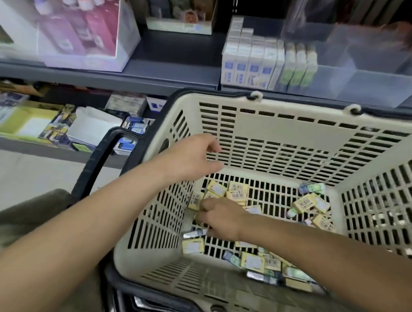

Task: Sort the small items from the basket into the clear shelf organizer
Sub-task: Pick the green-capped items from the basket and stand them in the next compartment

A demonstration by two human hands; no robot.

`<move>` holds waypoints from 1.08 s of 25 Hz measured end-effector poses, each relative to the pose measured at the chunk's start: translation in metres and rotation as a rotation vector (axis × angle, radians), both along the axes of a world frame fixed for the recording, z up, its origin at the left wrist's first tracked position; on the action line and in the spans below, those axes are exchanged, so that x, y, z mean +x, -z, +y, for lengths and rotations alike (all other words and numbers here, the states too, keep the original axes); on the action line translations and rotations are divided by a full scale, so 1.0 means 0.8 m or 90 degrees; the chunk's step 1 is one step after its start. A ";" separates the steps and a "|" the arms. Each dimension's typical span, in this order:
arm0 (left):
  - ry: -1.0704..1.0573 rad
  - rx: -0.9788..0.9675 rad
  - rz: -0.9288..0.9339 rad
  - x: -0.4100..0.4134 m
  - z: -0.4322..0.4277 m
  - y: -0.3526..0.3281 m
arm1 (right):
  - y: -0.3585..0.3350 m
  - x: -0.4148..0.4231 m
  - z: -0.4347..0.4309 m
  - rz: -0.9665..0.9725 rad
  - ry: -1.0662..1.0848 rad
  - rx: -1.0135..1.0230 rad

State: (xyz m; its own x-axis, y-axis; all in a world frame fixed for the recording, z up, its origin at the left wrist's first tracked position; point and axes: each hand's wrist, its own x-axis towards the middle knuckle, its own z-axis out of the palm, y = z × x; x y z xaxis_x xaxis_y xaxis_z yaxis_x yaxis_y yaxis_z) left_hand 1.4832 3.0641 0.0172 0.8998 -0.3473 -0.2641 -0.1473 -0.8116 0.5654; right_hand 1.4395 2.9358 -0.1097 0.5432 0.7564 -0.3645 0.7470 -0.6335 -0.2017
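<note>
Store shelving (103, 78) of dark grey metal fills the background, blurred by motion. At far left on the upper shelf stands a display box of squeeze bottles (87, 25) with white and orange nozzles. Below it, a lower shelf holds assorted packaged stock (32, 119), too blurred to name. A black basket handle (94, 170) hangs down outside the basket's left side.

Next comes the left grip (190, 157), reaching over the left rim of the cream plastic basket (287, 127). It is released, fingers loosely bent, thumb out, holding nothing and apart from the slotted wall.

Lower down, the right grip (222, 220) is at the basket floor near the left wall, knuckles up, fingers bent among the small yellow boxes (236, 192). The back of the hand hides the fingertips, so I cannot tell whether it grasps one.

More yellow boxes lie scattered over the floor, some showing barcodes, mixed with green-and-blue packets (312, 187) toward the right and near corners.

Above the basket's far rim, on the upper shelf, sits the clear shelf organizer (376, 80). Its left compartments hold upright white-and-blue cartons (250, 64), with green cartons (296, 69) just beside them
</note>
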 end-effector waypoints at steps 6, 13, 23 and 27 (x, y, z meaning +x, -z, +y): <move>0.045 0.038 0.031 0.003 -0.017 0.000 | -0.016 -0.012 -0.023 0.085 0.164 0.120; 0.166 0.095 0.194 -0.023 -0.045 0.008 | -0.094 -0.008 -0.086 0.339 0.518 0.501; 0.040 0.077 0.119 -0.012 -0.046 0.016 | -0.012 -0.061 -0.057 0.129 0.131 -0.096; 0.063 0.053 0.109 -0.010 -0.046 0.019 | -0.009 -0.067 -0.050 0.112 0.134 -0.090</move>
